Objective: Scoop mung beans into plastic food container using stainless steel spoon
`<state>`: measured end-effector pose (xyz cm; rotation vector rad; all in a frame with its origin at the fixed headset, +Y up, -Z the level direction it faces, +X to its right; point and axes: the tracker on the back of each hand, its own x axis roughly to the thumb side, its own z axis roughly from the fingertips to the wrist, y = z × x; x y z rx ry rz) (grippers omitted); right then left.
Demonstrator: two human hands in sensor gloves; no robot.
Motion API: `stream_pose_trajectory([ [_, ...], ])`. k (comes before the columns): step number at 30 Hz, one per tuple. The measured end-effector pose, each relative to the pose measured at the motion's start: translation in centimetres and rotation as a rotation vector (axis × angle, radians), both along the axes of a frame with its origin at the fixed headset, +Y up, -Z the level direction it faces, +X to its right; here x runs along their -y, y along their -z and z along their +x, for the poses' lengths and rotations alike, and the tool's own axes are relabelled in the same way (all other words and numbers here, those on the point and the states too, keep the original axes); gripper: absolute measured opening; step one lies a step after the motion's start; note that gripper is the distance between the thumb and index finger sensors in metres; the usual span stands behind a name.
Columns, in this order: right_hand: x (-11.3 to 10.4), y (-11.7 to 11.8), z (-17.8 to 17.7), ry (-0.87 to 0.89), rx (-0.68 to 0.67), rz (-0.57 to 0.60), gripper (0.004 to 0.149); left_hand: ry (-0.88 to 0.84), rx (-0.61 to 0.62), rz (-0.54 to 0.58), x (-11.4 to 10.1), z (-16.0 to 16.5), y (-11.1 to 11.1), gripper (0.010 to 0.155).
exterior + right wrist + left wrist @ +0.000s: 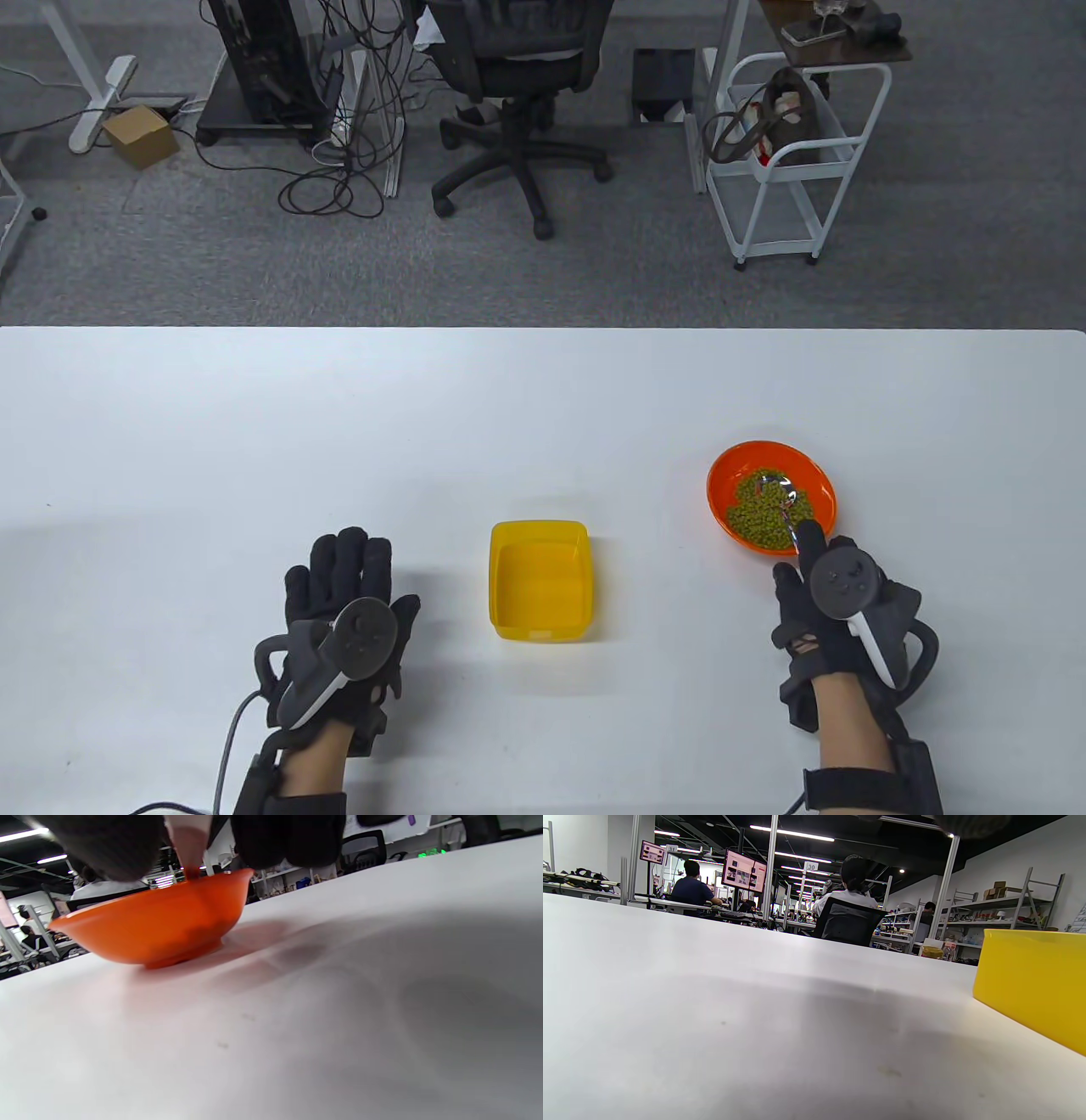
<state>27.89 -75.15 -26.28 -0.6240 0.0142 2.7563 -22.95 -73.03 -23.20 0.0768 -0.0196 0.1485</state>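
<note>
Nearby, on the white table (pixel 543 399), the yellow plastic food container (pixel 539 580) stood between both hands, and the left hand (pixel 344 628) lay flat with fingers spread beside it. Further right, the orange bowl (pixel 773 497) held mung beans (pixel 768 508). Finally, the right hand (pixel 836 611) gripped the stainless steel spoon (pixel 785 503), whose long axis ran away from the person, its scoop lying in the beans.

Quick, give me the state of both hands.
Left hand: open, flat on the table, holding nothing.
Right hand: holds the spoon by its handle, its bowl in the mung beans.
</note>
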Motion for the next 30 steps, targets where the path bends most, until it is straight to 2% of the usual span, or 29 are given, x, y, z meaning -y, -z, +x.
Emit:
stream_pose_trajectory([
  [5, 0.3, 0.3, 0.2, -0.004, -0.020, -0.016, 0.054, 0.006, -0.002, -0.010, 0.0, 0.0, 0.0, 0.075],
  [12, 0.0, 0.5, -0.8, -0.049, -0.061, 0.038, 0.049, -0.004, 0.007, -0.019, 0.2, 0.2, 0.1, 0.075],
  [20, -1.1, 0.1, -0.9, -0.100, -0.077, 0.216, 0.043, -0.010, 0.008, -0.027, 0.2, 0.1, 0.1, 0.075],
  [30, -2.4, -0.7, -0.7, -0.225, -0.040, 0.355, 0.043, -0.025, 0.002, -0.028, 0.3, -0.2, 0.1, 0.075],
])
